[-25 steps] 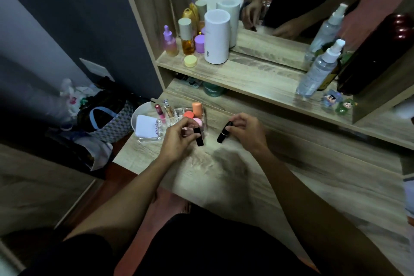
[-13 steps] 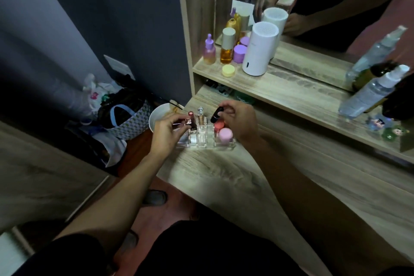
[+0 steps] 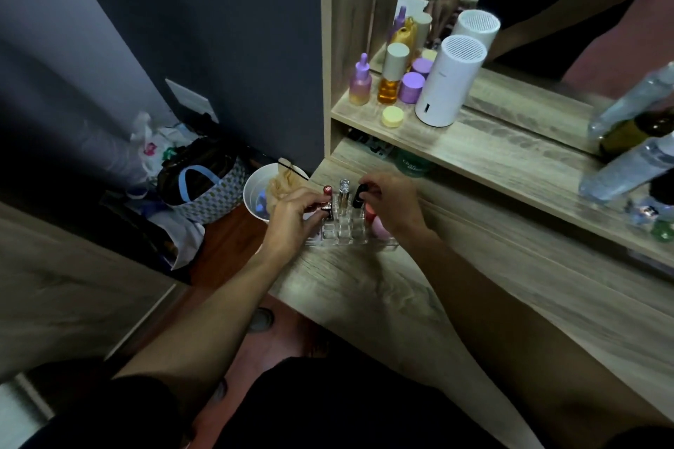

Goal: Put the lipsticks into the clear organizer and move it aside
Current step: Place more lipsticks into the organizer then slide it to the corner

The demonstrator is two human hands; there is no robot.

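Two hands at the clear organizer (image 3: 343, 233), head view only. Organizer sits on the wooden desk (image 3: 383, 288), at its left end, below the shelf (image 3: 474, 142). Left hand (image 3: 291, 217) comes in from the organizer's left, forearm angled up from lower left, fingers pinched on a red-capped lipstick (image 3: 327, 198) held upright over the organizer's back-left slots; can't tell if it's seated in a slot. Right hand (image 3: 392, 202) arches over the organizer's right side, wrist raised, fingertips closed on a black lipstick (image 3: 359, 195), tilted, lower end at the back row. Clear-capped tube (image 3: 343, 189) stands upright between the two lipsticks, in the organizer. Pink round item (image 3: 381, 228) in the organizer's right part, just under the right palm. White bowl (image 3: 260, 193) just left of the organizer, beyond the desk edge. White cylinder (image 3: 450, 80) and small bottles on the shelf, up and right of the organizer.

Versus half a second ago: both hands same grips, same spots over the organizer; black lipstick sits a bit lower toward the slots. One second ago both hands held lipsticks in front of the organizer, nearer the body.
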